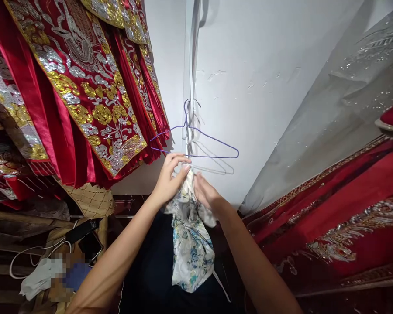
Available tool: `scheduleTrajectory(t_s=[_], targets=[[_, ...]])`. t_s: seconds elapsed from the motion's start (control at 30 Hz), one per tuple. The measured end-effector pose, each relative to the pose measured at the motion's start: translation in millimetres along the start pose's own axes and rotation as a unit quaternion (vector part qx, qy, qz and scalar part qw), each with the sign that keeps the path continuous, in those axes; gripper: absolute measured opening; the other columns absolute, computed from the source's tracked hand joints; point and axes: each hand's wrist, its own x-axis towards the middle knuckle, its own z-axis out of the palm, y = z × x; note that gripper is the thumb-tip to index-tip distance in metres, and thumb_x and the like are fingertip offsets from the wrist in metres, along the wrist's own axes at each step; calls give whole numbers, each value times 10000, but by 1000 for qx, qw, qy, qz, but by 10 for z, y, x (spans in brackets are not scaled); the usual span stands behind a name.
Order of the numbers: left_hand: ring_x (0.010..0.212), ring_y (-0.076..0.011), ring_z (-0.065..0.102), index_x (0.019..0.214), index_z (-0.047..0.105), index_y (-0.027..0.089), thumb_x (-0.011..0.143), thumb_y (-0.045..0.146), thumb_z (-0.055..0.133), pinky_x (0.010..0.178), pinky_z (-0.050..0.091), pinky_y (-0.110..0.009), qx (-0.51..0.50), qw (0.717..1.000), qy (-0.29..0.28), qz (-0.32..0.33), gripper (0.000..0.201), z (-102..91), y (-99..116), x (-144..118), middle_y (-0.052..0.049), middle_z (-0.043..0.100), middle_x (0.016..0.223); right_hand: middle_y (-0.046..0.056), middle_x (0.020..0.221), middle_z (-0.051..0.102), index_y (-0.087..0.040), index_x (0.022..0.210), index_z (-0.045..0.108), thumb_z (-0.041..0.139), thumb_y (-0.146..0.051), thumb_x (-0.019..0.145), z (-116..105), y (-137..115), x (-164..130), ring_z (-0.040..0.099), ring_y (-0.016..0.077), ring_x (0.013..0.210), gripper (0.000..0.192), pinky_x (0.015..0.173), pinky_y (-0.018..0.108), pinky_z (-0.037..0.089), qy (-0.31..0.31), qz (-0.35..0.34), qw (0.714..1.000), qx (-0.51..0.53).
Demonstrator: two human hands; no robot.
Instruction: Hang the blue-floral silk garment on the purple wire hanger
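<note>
Both forearms reach up from the bottom edge. Left hand and right hand are clamped on the bunched floral cloth just under the purple hanger on the wall. Tugging could unhook that hanger, I judge.

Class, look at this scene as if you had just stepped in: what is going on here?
A person holds a floral cloth bunched up in both hands, the left hand and right hand gripping its top just below a purple wire hanger that hangs at the white wall. The cloth dangles between the forearms. Red embroidered garments hang at the left, and a phone lies below.
</note>
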Motion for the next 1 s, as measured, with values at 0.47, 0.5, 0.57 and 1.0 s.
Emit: scheduleTrajectory(t_s=[0.47, 0.5, 0.57, 1.0], targets=[[613, -219, 559, 763, 635, 222, 952, 515, 492, 604, 351, -304, 300, 918, -230, -122, 377, -648, -289, -322, -44, 627, 672, 66, 924, 747, -161, 882, 729, 549, -246, 769, -965, -248, 588, 645, 225, 897, 229, 848, 336, 482, 270, -102, 909, -300], [607, -224, 562, 741, 631, 228, 944, 510, 502, 598, 336, -306, 328, 907, -231, -126, 371, -729, -309, -298, -52, 628, 664, 59, 826, 733, -158, 778, 708, 535, -248, 761, -1052, -211, 576, 633, 222, 829, 196, 796, 329, 478, 270, -84, 907, -310], [613, -235, 576, 712, 641, 233, 912, 477, 550, 606, 337, -312, 364, 887, -250, -138, 328, -876, -377, -266, -72, 646, 673, 45, 735, 704, -153, 686, 680, 533, -220, 711, -1199, -210, 502, 605, 208, 749, 163, 710, 305, 449, 272, -80, 900, -331], [1023, -308, 596, 748, 505, 208, 891, 318, 524, 928, 455, -415, 347, 933, -95, -14, 181, -1073, -431, 405, -134, 642, 1084, 10, 618, 645, -147, 659, 697, 619, -236, 673, -1138, -470, 305, 567, 159, 608, 119, 568, 257, 405, 222, -31, 904, -365]])
